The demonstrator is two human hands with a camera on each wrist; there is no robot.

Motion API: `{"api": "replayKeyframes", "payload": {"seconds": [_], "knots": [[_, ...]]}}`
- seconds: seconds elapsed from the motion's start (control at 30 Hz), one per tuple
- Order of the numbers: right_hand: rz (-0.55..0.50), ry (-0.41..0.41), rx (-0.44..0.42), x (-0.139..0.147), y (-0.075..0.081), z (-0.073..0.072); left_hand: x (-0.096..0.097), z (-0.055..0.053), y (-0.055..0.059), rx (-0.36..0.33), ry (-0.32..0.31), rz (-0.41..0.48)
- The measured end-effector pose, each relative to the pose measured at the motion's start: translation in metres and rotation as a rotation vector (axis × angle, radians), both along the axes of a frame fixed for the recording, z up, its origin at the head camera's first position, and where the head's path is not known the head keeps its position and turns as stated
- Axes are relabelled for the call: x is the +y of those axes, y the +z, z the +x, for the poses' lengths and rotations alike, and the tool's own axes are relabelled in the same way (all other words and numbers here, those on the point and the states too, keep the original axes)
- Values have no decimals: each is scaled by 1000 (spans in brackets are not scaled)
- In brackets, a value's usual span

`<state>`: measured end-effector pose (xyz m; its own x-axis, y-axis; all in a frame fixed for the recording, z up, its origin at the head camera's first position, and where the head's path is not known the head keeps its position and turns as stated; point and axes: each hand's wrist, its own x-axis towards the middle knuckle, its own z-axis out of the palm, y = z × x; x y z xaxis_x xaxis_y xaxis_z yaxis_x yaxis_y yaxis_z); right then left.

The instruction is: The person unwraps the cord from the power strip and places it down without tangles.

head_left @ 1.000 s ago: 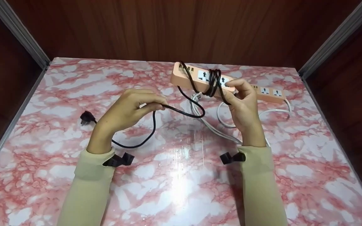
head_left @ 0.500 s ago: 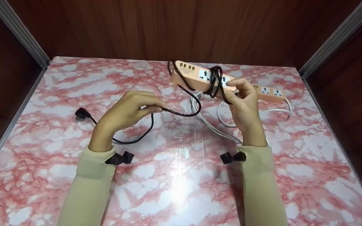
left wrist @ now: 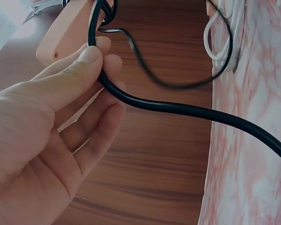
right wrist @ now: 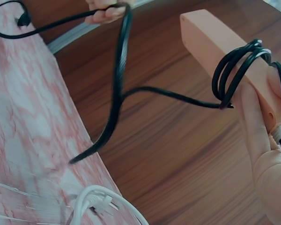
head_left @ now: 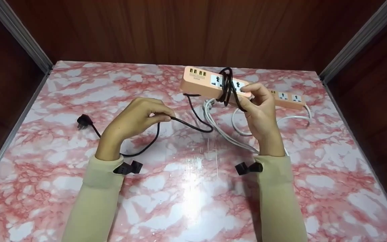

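A: Governing relation, in your judgement?

B: The offset, left to right. Left hand (head_left: 138,116) standing off to one side, touching no part of the peach power strip (head_left: 197,80); slack black cord (left wrist: 178,108) bridging the gap; strip lying to that hand's right and farther from the person. Long axis slanting, left end riding high, right end dipping into the right hand (head_left: 262,107), which is being the nearer of the two.

A: Positions, itemised from the left?

B: Item one: black plug (head_left: 84,120), showing near the left edge of the marbled table (head_left: 166,208); contact with the surface, cannot tell. Item two: left hand, pinching the cord between thumb and fingertips.

A: Middle items?

B: Item three: length of cord, drooping between the hands. Item four: strip, being held up over the table's far half, several turns of cord wrapping its right half; white cable (right wrist: 100,189) lying below, on the table.

A: Right side?

B: Item five: right hand, gripping the strip's right end, thumb pressing its near side. Item six: second power strip (head_left: 289,101), lying toward the table's far right corner, the right hand partly hiding it.
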<state>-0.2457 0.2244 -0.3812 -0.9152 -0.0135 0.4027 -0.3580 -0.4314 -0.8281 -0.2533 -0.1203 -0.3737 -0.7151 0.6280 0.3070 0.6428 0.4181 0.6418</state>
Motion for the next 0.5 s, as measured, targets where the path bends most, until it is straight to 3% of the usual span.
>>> {"api": "replayKeyframes", "payload": {"seconds": [0.17, 0.5], "knots": [[6, -3, 11, 0, 0, -1, -7, -3, -2, 19, 41, -34], [16, -12, -10, 0, 2, 0, -16, -10, -6, 9, 201, -75]]}}
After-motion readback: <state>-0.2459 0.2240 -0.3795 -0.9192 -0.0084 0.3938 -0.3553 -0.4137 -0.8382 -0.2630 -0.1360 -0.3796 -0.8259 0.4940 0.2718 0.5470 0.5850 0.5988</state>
